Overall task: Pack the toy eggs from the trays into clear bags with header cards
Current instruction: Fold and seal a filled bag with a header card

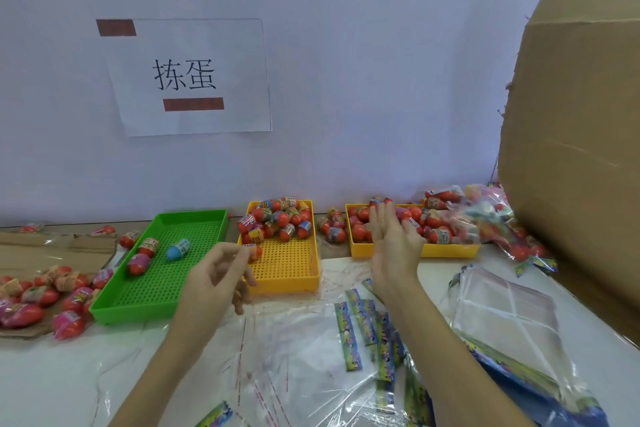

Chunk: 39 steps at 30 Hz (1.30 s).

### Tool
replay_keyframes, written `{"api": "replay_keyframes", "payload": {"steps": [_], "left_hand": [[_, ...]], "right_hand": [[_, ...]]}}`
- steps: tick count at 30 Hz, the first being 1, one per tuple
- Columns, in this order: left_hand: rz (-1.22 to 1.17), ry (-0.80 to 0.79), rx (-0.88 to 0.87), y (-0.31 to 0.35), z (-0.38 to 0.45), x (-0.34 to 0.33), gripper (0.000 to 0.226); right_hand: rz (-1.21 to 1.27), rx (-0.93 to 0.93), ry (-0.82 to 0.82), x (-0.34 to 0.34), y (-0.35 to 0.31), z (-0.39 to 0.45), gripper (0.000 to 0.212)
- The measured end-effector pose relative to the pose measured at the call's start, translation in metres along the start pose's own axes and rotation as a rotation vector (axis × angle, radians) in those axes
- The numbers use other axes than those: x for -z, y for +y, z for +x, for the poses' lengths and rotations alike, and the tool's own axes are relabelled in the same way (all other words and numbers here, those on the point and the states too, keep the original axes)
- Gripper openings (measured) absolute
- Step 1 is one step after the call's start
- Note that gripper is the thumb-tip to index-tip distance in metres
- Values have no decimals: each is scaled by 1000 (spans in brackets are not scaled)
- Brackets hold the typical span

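Step, as I read it: egg picking. My right hand, fingers straight and released, reaches over the toy eggs in the right yellow tray. Left hand pinches one egg. Next: grasp eggs, carry them nearer to the clear bags

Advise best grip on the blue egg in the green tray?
Take the blue egg across its narrow middle, coming from above. It lies on its side, alone on the green tray floor, long axis running diagonally, so both flanks are free and the rounded ends would likely slip.
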<state>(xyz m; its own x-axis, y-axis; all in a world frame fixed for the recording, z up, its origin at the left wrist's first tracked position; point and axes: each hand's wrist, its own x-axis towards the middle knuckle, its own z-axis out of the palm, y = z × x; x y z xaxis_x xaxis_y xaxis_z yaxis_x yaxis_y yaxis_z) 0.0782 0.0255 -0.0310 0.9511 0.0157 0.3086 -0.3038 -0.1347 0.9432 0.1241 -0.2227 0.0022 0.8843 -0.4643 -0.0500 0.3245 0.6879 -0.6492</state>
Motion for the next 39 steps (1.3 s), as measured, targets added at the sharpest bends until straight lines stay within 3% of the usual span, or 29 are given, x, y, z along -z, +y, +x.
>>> {"api": "replay_keyframes", "payload": {"steps": [2,6,9,15,20,25,28,30,32,36,37,39], "left_hand": [[171,-157,-75,1,-5,-6,27],[426,-573,-192,-2,-15,-14,39],[649,-755,-218,-7,-14,-18,56],[729,-605,-357,-14,-8,-20,29],[676,-435,-422,-20,-10,-25,12],[387,-189,-237,-11,-6,-18,8],[120,-77,-55,-1,0,-3,16],[-8,-46,31,0,1,4,24],[-54,-36,82,-3,3,7,39],[-274,-136,158,-5,11,8,91],[-274,-151,146,-4,10,7,96],[-205,-117,105,-7,6,2,81]], "right_hand": [[-89,-41,-47,-2,8,-4,65],[-302,-59,-214,-5,16,-14,22],[-487,-5,-276,-5,20,-18,18],[-649,-21,-384,-2,26,-19,23],[-890,20,-619,-1,30,-22,21],[-1154,73,-1010,-2,30,-34,29],[-1177,155,-1093,-6,32,-38,30],[-1139,257,-1041,-8,33,-38,15],[-1067,281,-906,-9,33,-34,17],[-931,246,-640,-5,26,-24,18],[-932,249,-588,-4,26,-22,18],[-956,244,-528,-2,25,-21,20]]}}
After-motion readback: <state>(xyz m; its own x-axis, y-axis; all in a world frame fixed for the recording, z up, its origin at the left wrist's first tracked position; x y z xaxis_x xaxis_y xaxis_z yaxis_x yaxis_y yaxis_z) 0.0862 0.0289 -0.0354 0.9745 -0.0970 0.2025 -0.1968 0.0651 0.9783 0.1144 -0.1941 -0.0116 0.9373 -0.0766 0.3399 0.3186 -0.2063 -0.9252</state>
